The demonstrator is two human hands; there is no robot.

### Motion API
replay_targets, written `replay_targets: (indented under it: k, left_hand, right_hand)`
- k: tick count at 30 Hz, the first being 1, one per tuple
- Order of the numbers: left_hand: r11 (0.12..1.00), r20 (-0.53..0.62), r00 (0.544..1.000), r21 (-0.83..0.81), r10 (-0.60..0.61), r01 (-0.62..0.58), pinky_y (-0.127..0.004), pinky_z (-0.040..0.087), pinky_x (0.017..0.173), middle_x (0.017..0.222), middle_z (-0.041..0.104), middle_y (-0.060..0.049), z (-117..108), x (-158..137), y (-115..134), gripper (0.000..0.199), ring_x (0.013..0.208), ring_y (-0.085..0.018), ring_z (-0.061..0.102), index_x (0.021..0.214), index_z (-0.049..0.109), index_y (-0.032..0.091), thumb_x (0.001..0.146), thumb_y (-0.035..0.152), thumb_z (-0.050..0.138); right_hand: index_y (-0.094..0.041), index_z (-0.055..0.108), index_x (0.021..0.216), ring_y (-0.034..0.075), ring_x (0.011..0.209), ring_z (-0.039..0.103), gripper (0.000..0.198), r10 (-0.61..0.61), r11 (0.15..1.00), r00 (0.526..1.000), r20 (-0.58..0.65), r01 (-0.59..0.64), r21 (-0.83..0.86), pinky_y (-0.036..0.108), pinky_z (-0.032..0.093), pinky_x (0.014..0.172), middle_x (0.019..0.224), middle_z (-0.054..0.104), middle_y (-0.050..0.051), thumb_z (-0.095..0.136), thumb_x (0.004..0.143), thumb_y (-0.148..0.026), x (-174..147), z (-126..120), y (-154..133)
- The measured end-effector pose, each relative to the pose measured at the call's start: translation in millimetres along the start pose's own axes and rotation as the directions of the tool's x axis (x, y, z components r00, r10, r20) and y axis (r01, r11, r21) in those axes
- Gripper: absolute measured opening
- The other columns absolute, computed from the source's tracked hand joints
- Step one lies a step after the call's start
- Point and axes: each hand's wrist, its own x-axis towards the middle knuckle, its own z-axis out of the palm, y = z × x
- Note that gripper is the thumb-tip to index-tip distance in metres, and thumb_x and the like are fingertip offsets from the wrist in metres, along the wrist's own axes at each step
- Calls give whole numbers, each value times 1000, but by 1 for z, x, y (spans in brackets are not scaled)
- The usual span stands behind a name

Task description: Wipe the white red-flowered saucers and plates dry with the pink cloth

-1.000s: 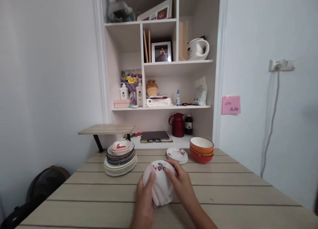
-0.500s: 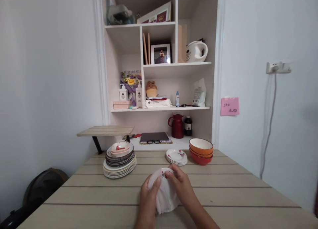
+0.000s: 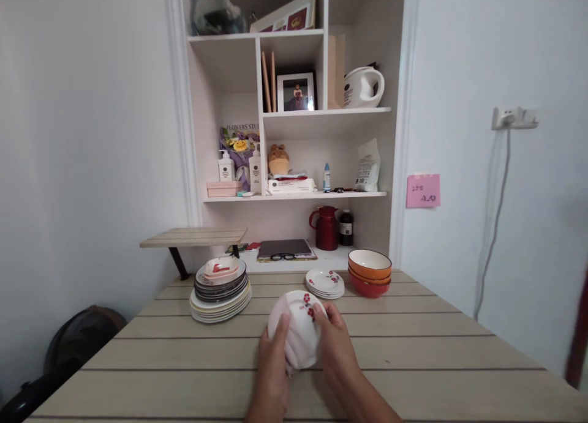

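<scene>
A small white plate with red flowers (image 3: 298,302) is held tilted above the table, its face turned toward me. My left hand (image 3: 273,352) is closed on its left side, thumb on the face, with a pale pink cloth (image 3: 294,342) pressed against the plate. My right hand (image 3: 339,346) grips the right rim, its thumb near the flowers and its other fingers mostly hidden behind. Beyond the held plate lies a short stack of matching flowered plates (image 3: 324,282).
At the left of the wooden table (image 3: 184,362) stands a tall stack of plates (image 3: 220,306) topped by small dishes (image 3: 221,267). Orange and red bowls (image 3: 370,273) are stacked at the right. A small raised shelf (image 3: 195,236) and a shelving unit (image 3: 326,196) stand behind.
The plate has been lifted slightly and turned, so more of its red flowers show. My right hand has slid from the top rim down to the right side.
</scene>
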Motion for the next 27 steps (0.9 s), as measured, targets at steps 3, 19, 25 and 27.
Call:
replay_targets:
  k: [3, 19, 25, 27]
  left_hand:
    - [1000, -6, 1000, -23, -14, 14, -33, 57, 76, 92, 76, -14, 3, -4, -1, 61, 89, -28, 72, 109, 68, 12, 63, 50, 82]
    - [982, 59, 996, 175, 63, -72, -24, 50, 60, 85, 75, -9, -2, -10, 9, 59, 70, -20, 68, 110, 68, 11, 68, 51, 78]
    - [960, 171, 984, 262, 53, -97, -25, 50, 63, 83, 74, -9, 1, -16, 17, 58, 73, -20, 67, 108, 70, 9, 68, 49, 79]
    - [965, 167, 985, 251, 35, -77, -25, 50, 61, 82, 74, -9, 0, -15, 18, 59, 72, -21, 67, 109, 70, 8, 68, 51, 78]
  right_hand:
    - [-22, 53, 70, 11, 52, 48, 40, 14, 995, 997, -73, -7, 96, 22, 40, 50, 58, 57, -6, 81, 58, -47, -1, 2, 5]
    - [-20, 59, 83, 15, 63, 49, 25, -183, 759, 914, 361, 365, -539, 26, 40, 59, 67, 57, -3, 71, 69, -37, 5, -9, -34]
    - [-21, 50, 68, 12, 52, 43, 28, -61, 717, 888, 455, 356, -599, 24, 34, 49, 56, 46, -6, 68, 73, -42, 9, -19, -48]
    - [-21, 50, 68, 12, 51, 42, 30, -53, 744, 890, 454, 338, -576, 24, 33, 48, 56, 45, -7, 68, 73, -44, 7, -19, -47]
